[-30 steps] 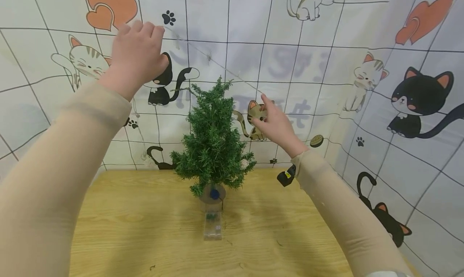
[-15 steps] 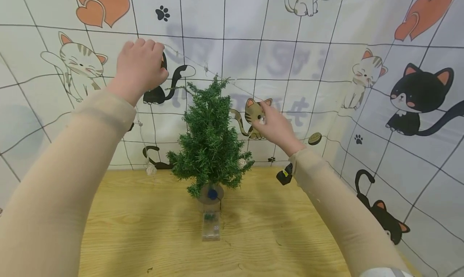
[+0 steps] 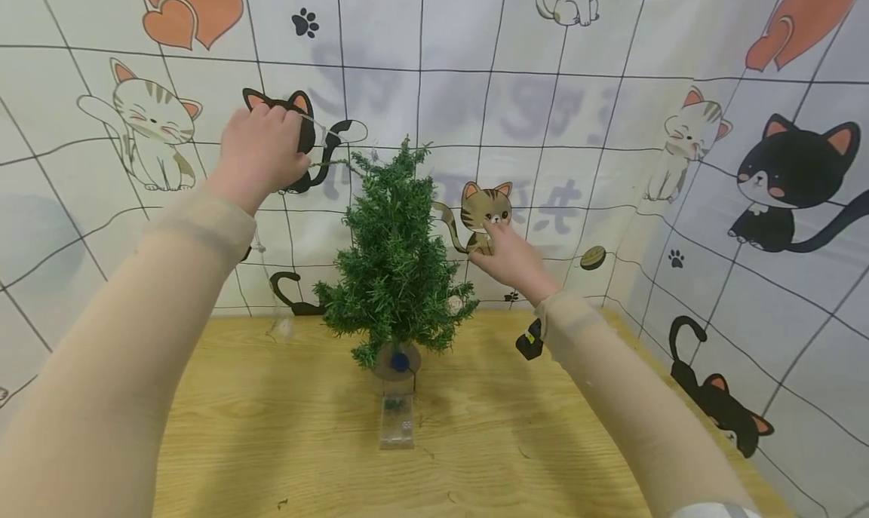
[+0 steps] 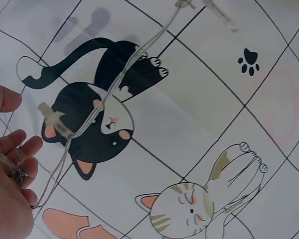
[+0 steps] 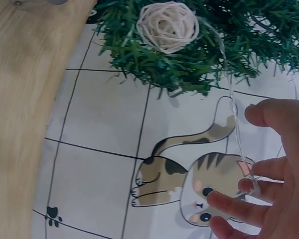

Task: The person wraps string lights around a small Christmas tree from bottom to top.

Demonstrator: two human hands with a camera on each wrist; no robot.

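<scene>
A small green artificial Christmas tree stands upright between my hands. At its upper left, my left hand holds a thin string of fairy lights, fingers curled round it with a small bulb in the palm. More of the cord dangles below that hand toward the table. Right of the tree, my right hand has its thumb apart from loosely bent fingers. The clear cord runs from a white wicker ball on the tree's lower branches to these fingers and touches them.
The tree's round base rests on a wooden table, with a clear plastic piece before it. A small black object lies by my right forearm. Cat-printed cloth hangs behind.
Both hands have come down, the left beside the treetop, the right nearer mid-tree. The cord stretched between them has dropped behind the top. The right thumb and fingers have come apart.
</scene>
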